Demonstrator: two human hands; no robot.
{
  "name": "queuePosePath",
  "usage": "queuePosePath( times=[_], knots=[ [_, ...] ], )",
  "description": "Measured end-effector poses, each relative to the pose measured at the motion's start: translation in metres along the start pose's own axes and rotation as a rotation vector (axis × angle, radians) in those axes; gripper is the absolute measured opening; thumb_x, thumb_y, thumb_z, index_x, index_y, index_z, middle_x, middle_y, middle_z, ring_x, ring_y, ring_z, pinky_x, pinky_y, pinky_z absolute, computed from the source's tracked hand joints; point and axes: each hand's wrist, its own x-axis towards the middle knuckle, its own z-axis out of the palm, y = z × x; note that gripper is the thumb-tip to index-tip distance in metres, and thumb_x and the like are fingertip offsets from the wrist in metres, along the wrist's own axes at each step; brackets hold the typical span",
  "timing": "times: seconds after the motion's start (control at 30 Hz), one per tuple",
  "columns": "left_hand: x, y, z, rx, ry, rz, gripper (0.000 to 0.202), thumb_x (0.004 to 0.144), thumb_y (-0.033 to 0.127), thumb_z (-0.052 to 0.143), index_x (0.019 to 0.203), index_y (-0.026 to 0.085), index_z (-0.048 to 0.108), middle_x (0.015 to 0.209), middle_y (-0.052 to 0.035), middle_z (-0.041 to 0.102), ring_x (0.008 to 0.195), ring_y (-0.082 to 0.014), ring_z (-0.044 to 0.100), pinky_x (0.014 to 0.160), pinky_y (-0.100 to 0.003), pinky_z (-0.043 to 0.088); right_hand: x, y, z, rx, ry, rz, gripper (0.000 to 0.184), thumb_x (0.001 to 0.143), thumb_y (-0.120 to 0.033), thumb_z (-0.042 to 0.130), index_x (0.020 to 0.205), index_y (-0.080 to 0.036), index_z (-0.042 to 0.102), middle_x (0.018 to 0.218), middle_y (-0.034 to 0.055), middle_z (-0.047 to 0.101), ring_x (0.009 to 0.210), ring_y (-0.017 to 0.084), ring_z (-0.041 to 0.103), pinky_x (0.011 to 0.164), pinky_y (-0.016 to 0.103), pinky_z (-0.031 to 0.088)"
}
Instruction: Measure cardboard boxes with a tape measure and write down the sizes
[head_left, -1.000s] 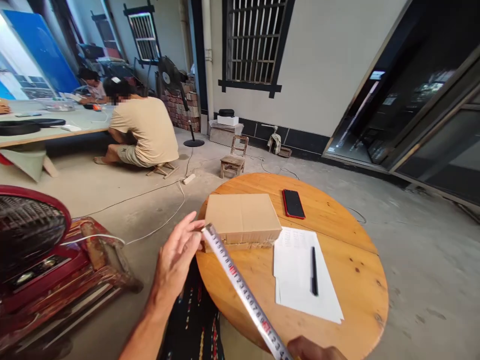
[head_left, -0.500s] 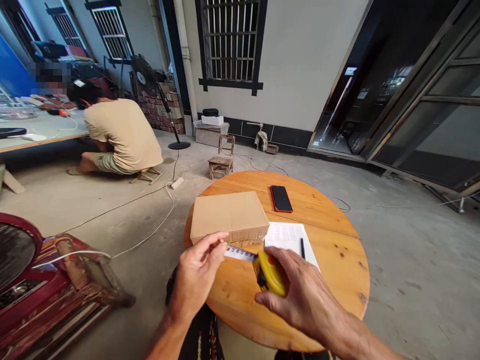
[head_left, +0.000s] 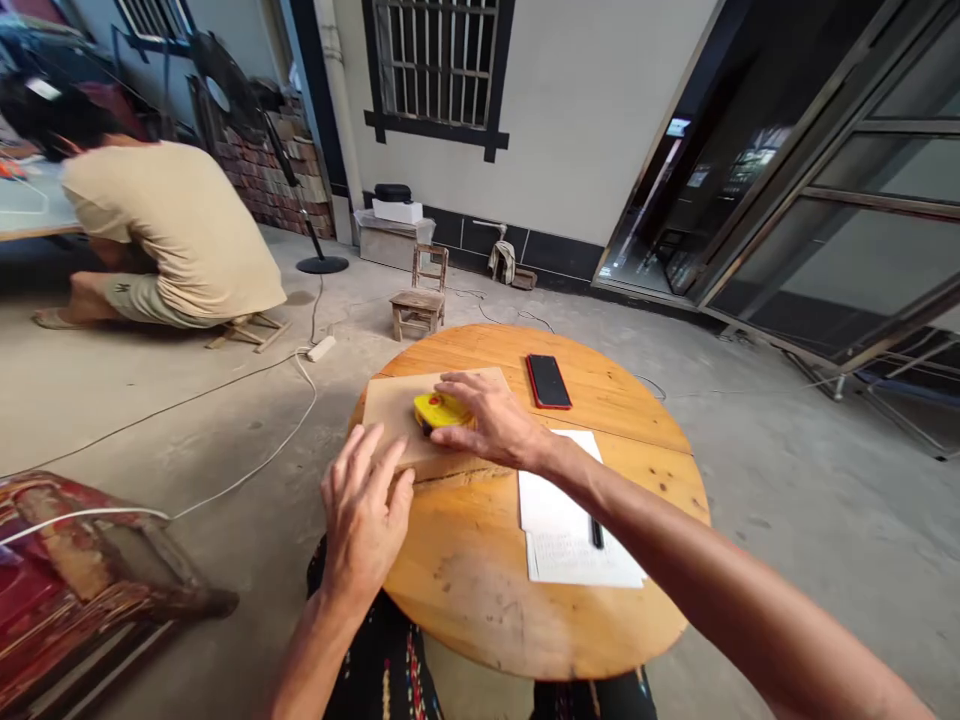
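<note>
Blade retracted, my right hand [head_left: 487, 420] now cups the yellow tape measure [head_left: 437, 410] atop the cardboard box [head_left: 386, 405]; left hand [head_left: 364, 510] open, touching the box's near edge. Likely rigid, smooth: grip case sides.

A yellow tape measure [head_left: 439, 411] is sitting on top of a flat brown cardboard box [head_left: 390, 410], which is lying at the round worktop's [head_left: 480, 590] left edge.

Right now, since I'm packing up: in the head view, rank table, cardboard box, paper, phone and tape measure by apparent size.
1. round table
2. cardboard box and paper: look alike, both partly covered, so unranked
3. phone
4. tape measure, partly under the right hand
</note>
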Motion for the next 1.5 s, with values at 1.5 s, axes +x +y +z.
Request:
queuePosePath(
  times=[1.5],
  knots=[
    [-0.02,0.17,0.137,-0.296,-0.796,0.402,0.036,0.082,0.02,0.063,0.117,0.017,0.059,0.133,-0.0103,0.058,0.119,-0.0322,0.05,0.101,-0.052,0.044,-0.226,0.105,0.003,0.475,0.377,0.837,0.018,0.09,-0.033,0.056,0.097,-0.021,0.068,0.072,-0.0008,0.071,0.062,0.015,0.067,0.064,0.026,0.051]
  ],
)
